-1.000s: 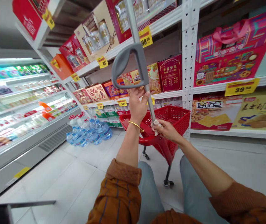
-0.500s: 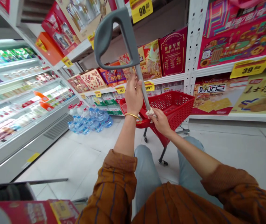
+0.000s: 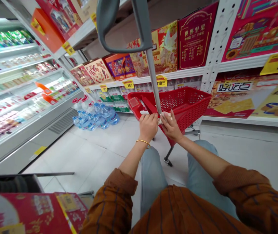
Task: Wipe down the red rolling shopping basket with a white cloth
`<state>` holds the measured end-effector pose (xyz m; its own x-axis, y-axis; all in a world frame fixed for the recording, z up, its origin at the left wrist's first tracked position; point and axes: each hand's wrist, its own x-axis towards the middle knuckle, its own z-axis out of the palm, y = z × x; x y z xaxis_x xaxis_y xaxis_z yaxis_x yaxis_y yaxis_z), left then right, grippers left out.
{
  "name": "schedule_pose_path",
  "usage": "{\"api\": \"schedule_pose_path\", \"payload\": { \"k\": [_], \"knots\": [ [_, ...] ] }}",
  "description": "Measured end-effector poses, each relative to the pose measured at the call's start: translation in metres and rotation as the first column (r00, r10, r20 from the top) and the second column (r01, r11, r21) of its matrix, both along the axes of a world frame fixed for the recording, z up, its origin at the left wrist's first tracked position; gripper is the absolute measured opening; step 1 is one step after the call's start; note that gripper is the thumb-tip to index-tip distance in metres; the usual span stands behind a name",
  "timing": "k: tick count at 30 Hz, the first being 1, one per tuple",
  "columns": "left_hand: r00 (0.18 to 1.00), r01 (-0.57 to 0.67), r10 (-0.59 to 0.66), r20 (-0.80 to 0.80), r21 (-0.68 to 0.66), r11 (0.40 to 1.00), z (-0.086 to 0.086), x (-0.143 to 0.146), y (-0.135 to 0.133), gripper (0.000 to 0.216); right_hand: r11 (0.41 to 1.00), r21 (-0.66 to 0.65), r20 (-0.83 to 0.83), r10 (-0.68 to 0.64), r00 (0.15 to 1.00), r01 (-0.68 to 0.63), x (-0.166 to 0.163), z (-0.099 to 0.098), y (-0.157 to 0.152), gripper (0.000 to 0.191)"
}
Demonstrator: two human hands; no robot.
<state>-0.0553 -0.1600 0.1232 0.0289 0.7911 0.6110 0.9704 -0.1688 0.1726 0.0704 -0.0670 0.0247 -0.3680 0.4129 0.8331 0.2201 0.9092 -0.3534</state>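
Note:
A crumpled white cloth (image 3: 166,117) wraps the lower part of a grey metal pole (image 3: 154,78). Pressed over the cloth, my right hand (image 3: 172,128) holds it against the pole with bent fingers. My left hand (image 3: 148,127), with a gold bracelet at the wrist, is closed at the near rim of the red shopping cart (image 3: 192,112), its fingertips beside the cloth. Part of that rim is hidden under my hands. At the pole's upper end a grey loop-shaped handle (image 3: 142,32) is cut off by the top edge of the view.
Shelves with gift boxes (image 3: 196,39) and yellow price tags stand behind the cart. Wrapped water bottles (image 3: 96,115) lie on the floor to the left, near a chilled display (image 3: 31,126). Red boxes (image 3: 31,211) sit at the lower left. The cart's caster (image 3: 168,162) is near my knees.
My left hand has come down from beside the upper pole to the cart rim, next to my right hand. My right hand now lies flatter over the cloth. The view has tilted down.

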Motion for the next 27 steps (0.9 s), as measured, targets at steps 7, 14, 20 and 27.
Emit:
{"api": "schedule_pose_path", "payload": {
  "k": [7, 14, 20, 27],
  "knots": [
    [0.993, 0.09, -0.089, -0.076, 0.011, 0.996, 0.003, -0.023, 0.018, 0.029, 0.998, 0.064, 0.139, -0.019, 0.99, 0.011, -0.011, -0.023, 0.024, 0.041],
    [0.969, 0.101, -0.078, -0.233, 0.09, 0.991, -0.002, -0.043, 0.033, 0.024, 0.967, 0.244, 0.148, -0.109, 0.983, 0.07, -0.021, -0.032, 0.037, 0.047],
    [0.969, 0.127, -0.098, -0.229, 0.114, 0.985, -0.004, -0.046, 0.051, 0.023, 0.918, 0.364, 0.11, -0.209, 0.972, 0.156, -0.02, -0.029, 0.045, 0.05],
    [0.976, 0.116, -0.092, -0.2, 0.112, 0.987, -0.007, -0.044, 0.06, 0.026, 0.886, 0.436, 0.139, -0.24, 0.961, 0.158, -0.011, -0.025, 0.056, 0.048]
  ]
}}
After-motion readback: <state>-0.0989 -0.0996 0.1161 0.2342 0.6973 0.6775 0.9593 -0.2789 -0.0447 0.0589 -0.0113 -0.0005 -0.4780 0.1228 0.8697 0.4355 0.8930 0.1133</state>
